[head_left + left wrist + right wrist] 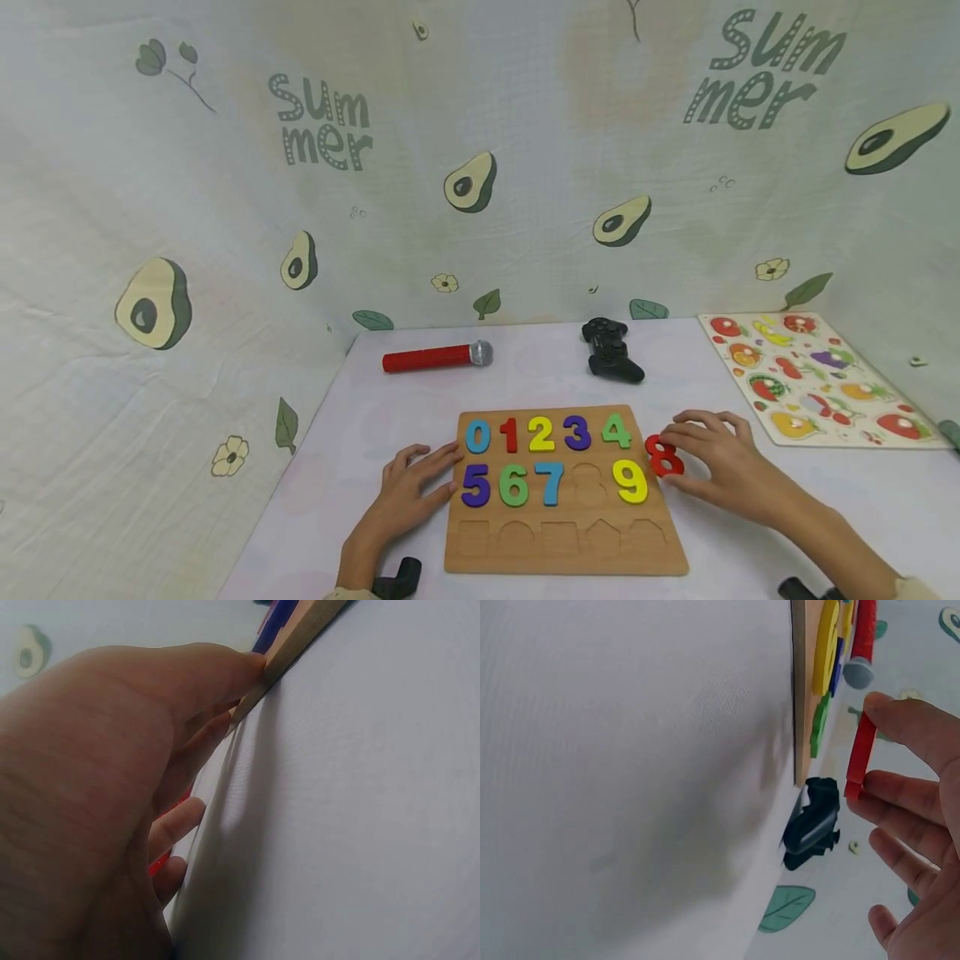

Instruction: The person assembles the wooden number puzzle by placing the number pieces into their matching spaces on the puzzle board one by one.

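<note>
A wooden number puzzle board (558, 542) lies flat on the white table, with colored digits 0 to 7 and 9 seated in its two upper rows. Between the blue 7 (550, 483) and the yellow 9 (630, 482) shows a bare recess. My right hand (716, 458) pinches the red number 8 (663, 456) between thumb and fingertips, just off the board's right edge; the right wrist view has this red piece (861, 754) edge-on, raised above the table. Along the board's left edge, my left hand (416, 487) rests with thumb and fingertips touching the wood, fingers fairly straight.
Behind the board lie a red microphone (435, 358) and a black game controller (612, 350). A fruit puzzle board (817, 375) is at the back right. Printed cloth (540, 275) rises behind the table and at its sides. The bottom row of the number board has several outlined recesses.
</note>
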Demonstrator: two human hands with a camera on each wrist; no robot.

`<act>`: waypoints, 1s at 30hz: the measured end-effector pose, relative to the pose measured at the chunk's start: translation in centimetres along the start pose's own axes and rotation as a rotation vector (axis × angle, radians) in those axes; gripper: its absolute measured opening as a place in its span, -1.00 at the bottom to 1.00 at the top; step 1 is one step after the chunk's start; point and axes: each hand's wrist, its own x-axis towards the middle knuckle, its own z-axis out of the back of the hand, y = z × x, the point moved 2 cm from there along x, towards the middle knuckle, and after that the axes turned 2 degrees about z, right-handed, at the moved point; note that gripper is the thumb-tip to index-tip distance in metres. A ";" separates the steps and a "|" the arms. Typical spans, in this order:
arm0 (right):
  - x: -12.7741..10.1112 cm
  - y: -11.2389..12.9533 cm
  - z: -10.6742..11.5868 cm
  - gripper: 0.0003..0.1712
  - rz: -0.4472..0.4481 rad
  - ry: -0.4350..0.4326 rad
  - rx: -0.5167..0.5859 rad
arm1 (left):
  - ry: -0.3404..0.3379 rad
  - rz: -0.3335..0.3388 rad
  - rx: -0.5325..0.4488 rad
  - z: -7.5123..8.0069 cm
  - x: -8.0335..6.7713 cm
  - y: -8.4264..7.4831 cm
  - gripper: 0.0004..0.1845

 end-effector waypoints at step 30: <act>1.1 4.0 -1.9 -0.43 0.117 0.006 0.048 | 0.007 0.008 -0.027 0.1 0.0 -0.2 -0.48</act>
